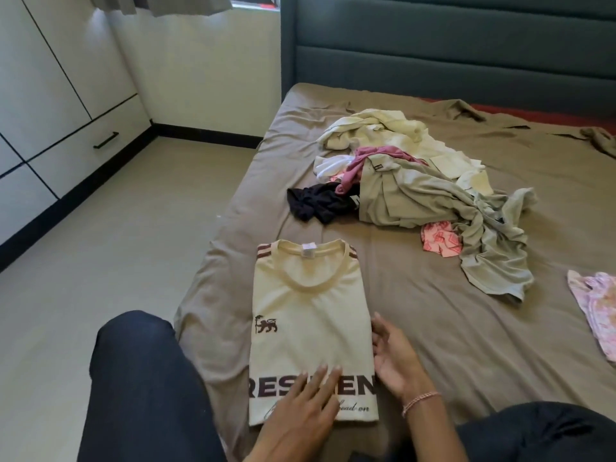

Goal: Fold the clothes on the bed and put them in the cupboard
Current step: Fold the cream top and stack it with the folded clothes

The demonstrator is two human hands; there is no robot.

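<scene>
Head view. The cream T-shirt [310,328] lies on the near left part of the bed [433,345], sleeves folded in, forming a long rectangle with the collar at the far end. The left hand [300,408] rests flat on the near printed end, fingers straight, gripping nothing. The right hand [393,358] sits against the shirt's right edge, fingers loosely spread and holding nothing; a bracelet [420,400] is on that wrist. The pile of unfolded clothes [416,181] lies farther up the bed, well apart from the shirt. A pink garment [596,311] lies apart at the right. The cupboard [60,105] stands across the floor at the far left, doors closed.

Assessment: the lengthwise fold appears done and a crosswise fold remains. Risks: the tucked sleeves may slip out if the near end is lifted from one side only; the rumpled sheet may drag the underside and skew the fold; carrying it loosely may undo the fold
</scene>
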